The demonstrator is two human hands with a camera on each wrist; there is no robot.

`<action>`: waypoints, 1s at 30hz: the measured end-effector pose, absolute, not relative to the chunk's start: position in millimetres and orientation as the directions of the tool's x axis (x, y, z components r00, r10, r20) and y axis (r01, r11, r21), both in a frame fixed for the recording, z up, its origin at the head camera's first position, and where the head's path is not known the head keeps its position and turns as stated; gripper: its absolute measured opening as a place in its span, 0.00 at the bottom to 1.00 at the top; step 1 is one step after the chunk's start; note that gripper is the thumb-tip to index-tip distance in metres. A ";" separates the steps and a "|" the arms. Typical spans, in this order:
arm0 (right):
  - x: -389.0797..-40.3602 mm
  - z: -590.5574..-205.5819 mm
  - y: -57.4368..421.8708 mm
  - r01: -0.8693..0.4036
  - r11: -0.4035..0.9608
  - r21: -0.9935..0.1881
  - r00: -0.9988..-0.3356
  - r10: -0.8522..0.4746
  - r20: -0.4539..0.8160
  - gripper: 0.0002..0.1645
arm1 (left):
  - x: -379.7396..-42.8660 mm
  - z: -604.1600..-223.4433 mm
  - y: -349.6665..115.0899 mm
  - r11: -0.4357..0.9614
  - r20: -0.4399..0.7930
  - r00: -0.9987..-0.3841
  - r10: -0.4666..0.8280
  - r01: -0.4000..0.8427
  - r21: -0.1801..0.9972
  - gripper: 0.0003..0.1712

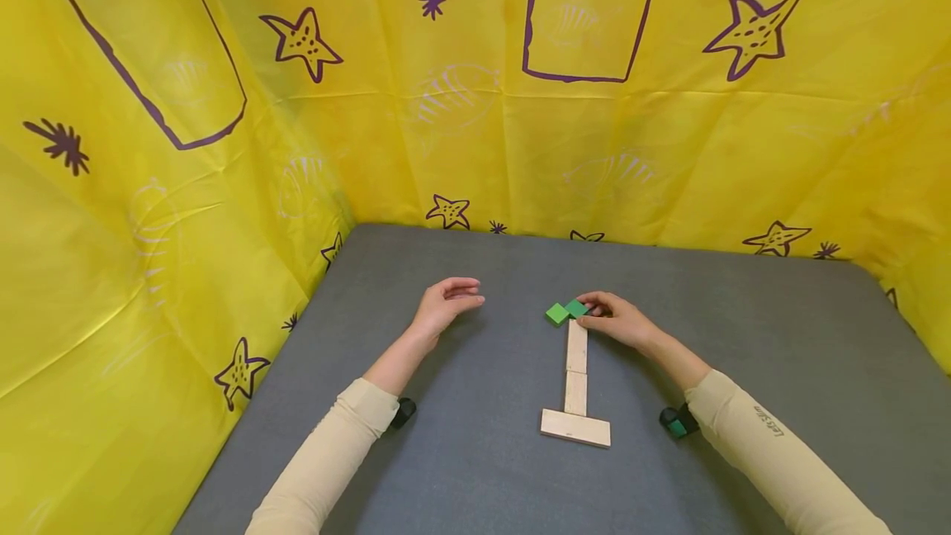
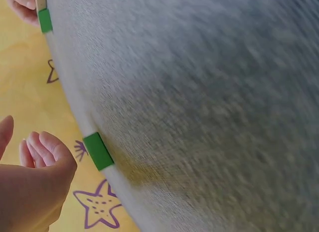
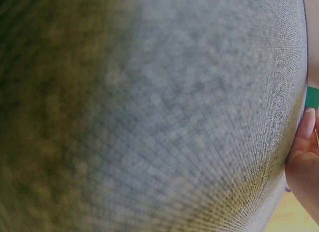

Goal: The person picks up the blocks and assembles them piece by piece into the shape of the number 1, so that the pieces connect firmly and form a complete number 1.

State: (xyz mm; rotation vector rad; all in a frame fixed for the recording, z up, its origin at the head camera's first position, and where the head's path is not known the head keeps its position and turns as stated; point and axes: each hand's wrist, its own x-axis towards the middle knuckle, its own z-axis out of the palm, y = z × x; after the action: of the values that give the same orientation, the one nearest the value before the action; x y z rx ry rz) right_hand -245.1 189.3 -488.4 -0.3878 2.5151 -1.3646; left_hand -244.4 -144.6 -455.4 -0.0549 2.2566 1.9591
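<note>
In the head view, my right hand [image 1: 615, 319] reaches in from the right and pinches a darker green block [image 1: 575, 309] by its right end, thumb in front and fingers behind. A lighter green block [image 1: 557, 314] lies against its left side. Just in front of the darker block, a wooden plank [image 1: 577, 347] lies lengthwise, meeting a second wooden plank [image 1: 575, 392]. A third wooden plank [image 1: 575, 428] lies crosswise at the near end. My left hand [image 1: 446, 305] hovers to the left with loosely bent fingers, holding nothing. The right wrist view shows fingertips [image 3: 309, 117] at a green block [image 3: 312, 97].
A dark grey tabletop [image 1: 461, 452] spreads beneath everything. Yellow cloth [image 1: 461, 139] with purple starfish drawings hangs behind the table and along its left and right sides. Dark wrist devices [image 1: 678, 421] sit under both forearms.
</note>
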 end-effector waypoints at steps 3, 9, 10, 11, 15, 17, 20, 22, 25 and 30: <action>-244.1 -486.7 188.3 -0.117 0.522 -0.845 -0.932 -0.352 -0.089 0.28 | -245.0 -455.8 -149.5 0.142 -0.150 -0.987 0.059 -0.140 0.980 0.25; -243.4 -484.8 188.0 -0.121 0.508 -0.853 -0.932 -0.354 -0.079 0.29 | -246.7 -456.7 -158.3 0.141 -0.139 -0.990 0.034 -0.133 0.981 0.25; -243.5 -484.9 188.3 -0.122 0.508 -0.853 -0.931 -0.356 -0.079 0.29 | -246.9 -456.9 -159.9 0.150 -0.137 -0.990 0.026 -0.131 0.980 0.25; -243.4 -485.0 188.5 -0.127 0.507 -0.852 -0.929 -0.362 -0.077 0.29 | -247.2 -457.1 -161.3 0.159 -0.135 -0.991 0.021 -0.130 0.979 0.25; -244.5 -486.8 188.7 -0.121 0.519 -0.846 -0.931 -0.355 -0.085 0.28 | -248.2 -457.7 -166.5 0.198 -0.128 -0.992 0.005 -0.124 0.972 0.23; -245.2 -487.8 188.4 -0.112 0.524 -0.844 -0.935 -0.344 -0.090 0.28 | -249.1 -458.6 -168.8 0.213 -0.125 -0.992 -0.001 -0.123 0.969 0.23; -245.9 -488.3 188.4 -0.121 0.525 -0.843 -0.932 -0.352 -0.085 0.28 | -250.9 -460.1 -172.3 0.227 -0.126 -0.992 -0.012 -0.125 0.966 0.24; -245.9 -488.3 188.2 -0.113 0.522 -0.845 -0.932 -0.350 -0.091 0.28 | -251.9 -461.0 -174.6 0.231 -0.131 -0.991 -0.017 -0.131 0.964 0.24; -245.4 -487.8 188.7 -0.113 0.521 -0.846 -0.930 -0.356 -0.094 0.28 | -253.4 -462.5 -178.1 0.243 -0.136 -0.990 -0.023 -0.137 0.960 0.24; -244.3 -487.1 189.9 -0.112 0.523 -0.845 -0.929 -0.357 -0.097 0.28 | -255.4 -464.1 -182.8 0.288 -0.142 -0.989 -0.038 -0.147 0.946 0.24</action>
State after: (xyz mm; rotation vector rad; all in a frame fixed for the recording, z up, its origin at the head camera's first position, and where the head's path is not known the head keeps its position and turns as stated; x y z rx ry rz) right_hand -244.3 189.9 -487.1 -0.3946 2.5069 -1.3626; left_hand -255.4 -182.8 -464.1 -0.1763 2.4469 1.8128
